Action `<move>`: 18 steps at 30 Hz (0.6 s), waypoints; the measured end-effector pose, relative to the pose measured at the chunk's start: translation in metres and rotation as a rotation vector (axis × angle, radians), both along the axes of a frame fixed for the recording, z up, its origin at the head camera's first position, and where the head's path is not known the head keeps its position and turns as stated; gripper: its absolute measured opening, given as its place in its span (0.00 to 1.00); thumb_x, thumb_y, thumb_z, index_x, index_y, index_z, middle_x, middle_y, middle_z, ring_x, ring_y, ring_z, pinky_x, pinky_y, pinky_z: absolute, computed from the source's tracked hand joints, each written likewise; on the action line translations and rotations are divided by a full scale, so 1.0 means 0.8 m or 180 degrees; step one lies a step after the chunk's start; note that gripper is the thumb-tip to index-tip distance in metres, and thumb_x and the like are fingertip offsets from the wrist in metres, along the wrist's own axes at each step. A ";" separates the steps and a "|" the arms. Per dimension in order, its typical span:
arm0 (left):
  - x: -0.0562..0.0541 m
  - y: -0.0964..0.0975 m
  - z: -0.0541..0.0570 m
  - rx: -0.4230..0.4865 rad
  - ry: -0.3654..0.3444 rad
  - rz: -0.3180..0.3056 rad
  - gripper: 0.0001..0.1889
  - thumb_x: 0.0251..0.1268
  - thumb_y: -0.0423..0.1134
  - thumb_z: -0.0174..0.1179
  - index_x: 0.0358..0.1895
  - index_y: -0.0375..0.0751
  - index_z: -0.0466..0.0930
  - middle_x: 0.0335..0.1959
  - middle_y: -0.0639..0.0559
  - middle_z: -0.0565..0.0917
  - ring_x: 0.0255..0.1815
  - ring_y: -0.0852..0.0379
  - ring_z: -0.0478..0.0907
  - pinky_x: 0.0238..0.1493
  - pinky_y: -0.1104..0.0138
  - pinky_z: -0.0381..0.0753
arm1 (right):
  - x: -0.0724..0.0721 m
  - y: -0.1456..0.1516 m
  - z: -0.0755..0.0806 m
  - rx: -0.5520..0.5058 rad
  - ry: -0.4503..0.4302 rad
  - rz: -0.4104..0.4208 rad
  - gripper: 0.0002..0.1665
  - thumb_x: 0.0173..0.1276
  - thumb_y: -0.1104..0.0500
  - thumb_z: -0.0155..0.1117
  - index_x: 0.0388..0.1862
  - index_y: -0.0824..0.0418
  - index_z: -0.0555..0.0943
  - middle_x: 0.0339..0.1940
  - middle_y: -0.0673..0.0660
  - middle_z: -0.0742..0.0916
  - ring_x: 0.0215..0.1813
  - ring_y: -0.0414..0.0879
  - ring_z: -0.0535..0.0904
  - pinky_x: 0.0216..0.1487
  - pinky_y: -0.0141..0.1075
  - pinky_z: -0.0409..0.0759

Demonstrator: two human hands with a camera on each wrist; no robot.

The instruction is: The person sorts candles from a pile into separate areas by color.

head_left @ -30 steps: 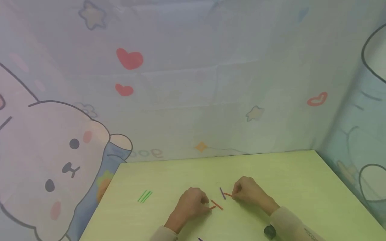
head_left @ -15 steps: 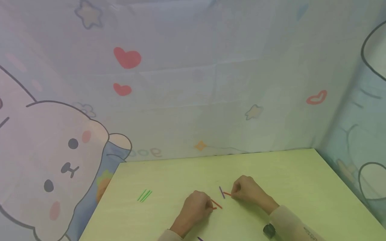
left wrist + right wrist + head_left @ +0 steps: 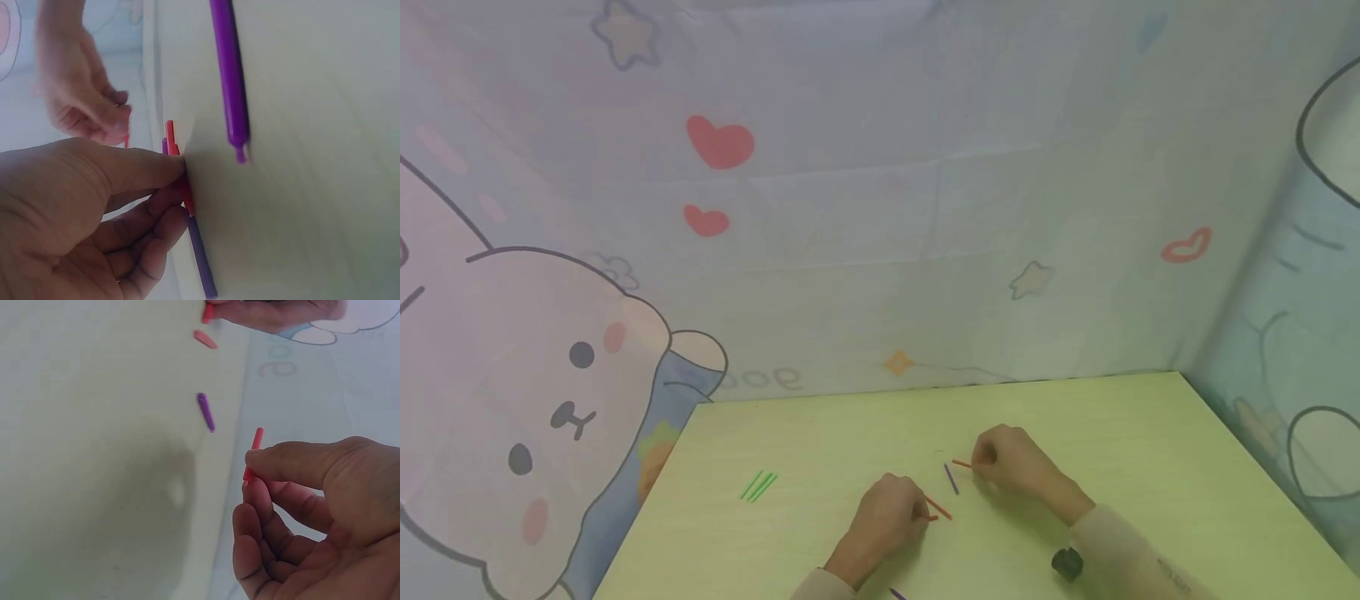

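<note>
My left hand (image 3: 887, 518) rests low over the table and pinches a short red stick (image 3: 187, 195) between thumb and fingers. Just past its fingertips another red stick (image 3: 938, 507) lies on the table. My right hand (image 3: 1017, 460) holds a second red stick (image 3: 257, 439) between thumb and forefinger, raised off the surface. Between the hands lies a purple stick (image 3: 951, 479), also in the right wrist view as a purple stick (image 3: 205, 412). A bigger-looking purple stick (image 3: 229, 72) with a narrow tip is close to the left wrist camera, and a dark purple stick (image 3: 201, 256) lies beyond the left fingers.
Several green sticks (image 3: 759, 486) lie together at the table's left. A small black object (image 3: 1067, 564) is by the right sleeve. The pale yellow table (image 3: 1150, 450) meets a printed cloth backdrop (image 3: 850, 208) at its back edge.
The left hand has closed its fingertips on a red stick and shifted slightly right. My right hand has lifted its red stick up and away from the purple one.
</note>
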State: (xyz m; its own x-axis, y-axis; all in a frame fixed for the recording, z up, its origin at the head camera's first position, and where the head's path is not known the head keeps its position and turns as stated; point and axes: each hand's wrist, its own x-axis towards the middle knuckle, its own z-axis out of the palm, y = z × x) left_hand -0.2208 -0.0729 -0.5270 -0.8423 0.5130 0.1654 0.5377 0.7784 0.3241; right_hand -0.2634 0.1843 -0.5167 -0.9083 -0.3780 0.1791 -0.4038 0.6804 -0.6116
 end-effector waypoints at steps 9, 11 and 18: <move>-0.020 -0.016 -0.044 0.0165 0.0512 -0.0257 0.14 0.47 0.26 0.72 0.25 0.53 0.97 0.21 0.67 0.88 0.24 0.72 0.74 0.27 0.71 0.80 | -0.040 -0.016 0.031 -0.0066 0.0183 0.0116 0.10 0.70 0.68 0.74 0.31 0.55 0.87 0.30 0.45 0.87 0.34 0.38 0.79 0.38 0.35 0.81; -0.022 -0.017 -0.049 0.0210 0.0558 -0.0277 0.14 0.46 0.26 0.72 0.23 0.54 0.96 0.19 0.68 0.86 0.23 0.73 0.71 0.25 0.73 0.76 | -0.050 -0.020 0.032 -0.0049 0.0228 0.0141 0.10 0.71 0.69 0.73 0.32 0.56 0.87 0.30 0.45 0.87 0.34 0.37 0.79 0.38 0.35 0.81; 0.000 -0.009 -0.012 0.0169 0.0244 -0.0033 0.13 0.52 0.26 0.75 0.27 0.53 0.98 0.22 0.68 0.89 0.26 0.72 0.79 0.29 0.78 0.76 | -0.081 -0.038 0.029 -0.0019 0.0316 0.0278 0.09 0.74 0.69 0.72 0.34 0.57 0.87 0.33 0.47 0.88 0.37 0.38 0.81 0.41 0.37 0.83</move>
